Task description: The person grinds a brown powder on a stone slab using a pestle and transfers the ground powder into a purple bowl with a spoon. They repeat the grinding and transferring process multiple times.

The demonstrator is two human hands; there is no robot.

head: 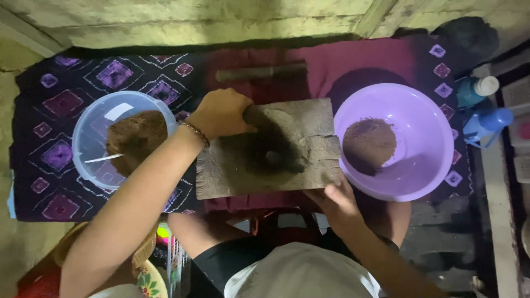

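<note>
Grinding step in hand: a dark brown paste is being worked on the grinding stone (287, 165), a flat grey slab at the centre of the view, lying on a patterned purple cloth (61, 105). The left hand (220, 113) is closed tight around the near end of a dark roller stone (270, 140), which lies slanted across the slab from 11 o'clock toward 4 o'clock, in contact with the smeared paste; a bead bracelet sits on that wrist. The right hand (338, 201) is at the slab's 5 o'clock corner, fingers curled over the front edge and pressing on it, holding nothing else; judged as steadying the slab. At 9 o'clock of the slab, just beside it, a clear blue bowl (88, 138) holds a lump of brown mass with a white spoon (104, 158) lying in it. At 3 o'clock, touching or nearly touching the slab, a purple bowl (428, 118) holds a small mound of finer brown powder. A second roller (259, 72) lies on the cloth at 12 o'clock, apart from the slab. Blue bottles (480, 110) stand at the far 3 o'clock edge. Next move, by my read, calls for firm downward push along the slab while the other hand keeps it from sliding.
</note>
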